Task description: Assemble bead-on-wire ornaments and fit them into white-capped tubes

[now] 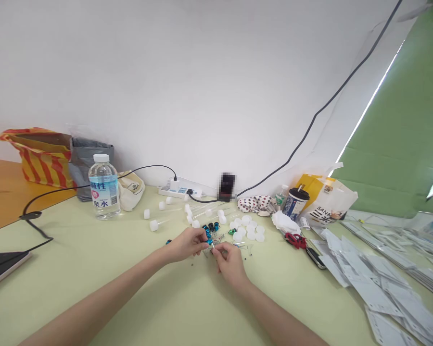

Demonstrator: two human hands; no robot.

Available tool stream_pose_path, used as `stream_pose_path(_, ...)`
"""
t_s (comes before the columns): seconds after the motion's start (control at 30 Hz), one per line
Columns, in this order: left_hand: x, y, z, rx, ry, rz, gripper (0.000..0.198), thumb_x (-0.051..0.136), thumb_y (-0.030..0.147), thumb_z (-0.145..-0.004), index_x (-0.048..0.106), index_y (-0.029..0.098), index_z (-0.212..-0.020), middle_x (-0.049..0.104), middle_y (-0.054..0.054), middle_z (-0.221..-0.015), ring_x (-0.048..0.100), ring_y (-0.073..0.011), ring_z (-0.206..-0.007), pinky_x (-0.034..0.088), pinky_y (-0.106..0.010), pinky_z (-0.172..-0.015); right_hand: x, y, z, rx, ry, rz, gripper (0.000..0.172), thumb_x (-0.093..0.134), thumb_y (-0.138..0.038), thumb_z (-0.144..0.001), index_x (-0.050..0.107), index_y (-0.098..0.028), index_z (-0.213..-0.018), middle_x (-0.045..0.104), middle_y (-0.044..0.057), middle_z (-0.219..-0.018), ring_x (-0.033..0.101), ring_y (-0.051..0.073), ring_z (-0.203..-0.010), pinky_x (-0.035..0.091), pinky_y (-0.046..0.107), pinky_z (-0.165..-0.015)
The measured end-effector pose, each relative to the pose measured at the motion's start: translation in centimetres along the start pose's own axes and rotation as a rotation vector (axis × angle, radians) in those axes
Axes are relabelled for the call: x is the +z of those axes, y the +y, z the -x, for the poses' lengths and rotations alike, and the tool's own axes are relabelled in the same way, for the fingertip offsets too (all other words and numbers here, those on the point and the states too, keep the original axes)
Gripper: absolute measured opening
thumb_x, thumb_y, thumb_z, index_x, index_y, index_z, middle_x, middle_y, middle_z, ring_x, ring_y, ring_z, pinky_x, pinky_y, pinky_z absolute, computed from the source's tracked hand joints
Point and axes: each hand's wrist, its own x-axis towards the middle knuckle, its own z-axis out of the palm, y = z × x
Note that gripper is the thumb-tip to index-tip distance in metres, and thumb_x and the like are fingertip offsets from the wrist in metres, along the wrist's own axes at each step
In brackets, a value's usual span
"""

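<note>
My left hand (pixel 187 244) is closed in a pinch on a small blue part (pixel 208 235) with thin metal legs. My right hand (pixel 230 260) meets it from the right, fingers pinched on the same part's lower end. Both hands hover just above the pale green table (pixel 137 288). Just beyond them lie more small blue and dark parts (pixel 212 226), one green part (pixel 232 231) and loose metal pins. Several white caps (pixel 248 228) and clear tubes with white caps (pixel 162 222) are scattered behind.
A water bottle (pixel 104 186) stands at the back left beside a striped bag (pixel 43 156) and a grey bag. A power strip (pixel 178 191) with cables lies by the wall. Red scissors (pixel 295 240), a cup (pixel 295 203), a snack bag and many white paper cards (pixel 378 283) fill the right.
</note>
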Motion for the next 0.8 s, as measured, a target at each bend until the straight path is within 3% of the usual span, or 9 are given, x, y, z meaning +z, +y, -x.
stream_pose_path(0.13,0.1,0.5,0.0,0.011,0.002,-0.002,0.037,0.055,0.054,-0.070,0.048,0.018,-0.071,0.049,0.003,-0.054,0.049,-0.0119,-0.053,0.040,-0.023,-0.050,-0.2,0.2,0.0,-0.147,0.104,0.168,0.023,0.060,-0.038,-0.069,0.053,-0.017,-0.063,0.048,-0.003,-0.054,0.038,0.009,-0.046,0.026,0.022,-0.045)
stream_pose_path(0.4,-0.6,1.9,0.4,0.110,-0.023,-0.083,0.034,0.059,0.049,-0.069,0.055,0.016,-0.072,0.050,0.001,-0.061,0.043,-0.0101,-0.057,0.034,-0.021,-0.051,-0.1,0.2,-0.4,-0.020,0.046,0.023,0.032,0.071,-0.041,-0.059,0.050,-0.016,-0.054,0.046,-0.004,-0.050,0.035,0.008,-0.047,0.028,0.022,-0.047)
stream_pose_path(0.5,-1.0,2.5,0.6,0.139,-0.049,-0.114,0.032,0.059,0.047,-0.070,0.056,0.016,-0.073,0.051,0.001,-0.063,0.044,-0.0101,-0.058,0.034,-0.021,-0.053,0.0,-0.1,-0.5,0.009,-0.050,-0.113,0.038,0.075,-0.043,-0.053,0.048,-0.016,-0.052,0.052,-0.002,-0.053,0.042,0.008,-0.048,0.032,0.021,-0.047)
stream_pose_path(0.63,-1.4,2.6,0.7,0.147,-0.049,-0.167,0.033,0.059,0.048,-0.070,0.057,0.016,-0.076,0.053,0.000,-0.065,0.044,-0.0106,-0.060,0.034,-0.021,-0.053,0.1,-0.4,-0.5,0.100,-0.177,-0.250,0.043,0.076,-0.047,-0.050,0.052,-0.016,-0.065,0.059,-0.001,-0.056,0.043,0.007,-0.038,0.031,0.020,-0.038)
stream_pose_path(0.73,-1.7,2.3,0.6,0.140,-0.053,-0.163,0.034,0.058,0.050,-0.070,0.057,0.016,-0.076,0.055,0.000,-0.067,0.046,-0.0114,-0.061,0.035,-0.022,-0.054,0.0,-0.5,-0.4,0.069,-0.241,-0.344,0.046,0.075,-0.049,-0.052,0.059,-0.014,-0.076,0.062,0.002,-0.062,0.051,0.010,-0.043,0.038,0.022,-0.042)
stream_pose_path(0.8,-1.9,2.2,0.5,0.125,-0.053,-0.157,0.035,0.058,0.050,-0.070,0.058,0.016,-0.077,0.055,0.000,-0.067,0.048,-0.0118,-0.062,0.036,-0.022,-0.056,-0.1,-0.6,-0.4,0.064,-0.265,-0.360,0.045,0.073,-0.050,-0.055,0.064,-0.012,-0.077,0.064,0.004,-0.067,0.049,0.008,-0.043,0.037,0.021,-0.041)
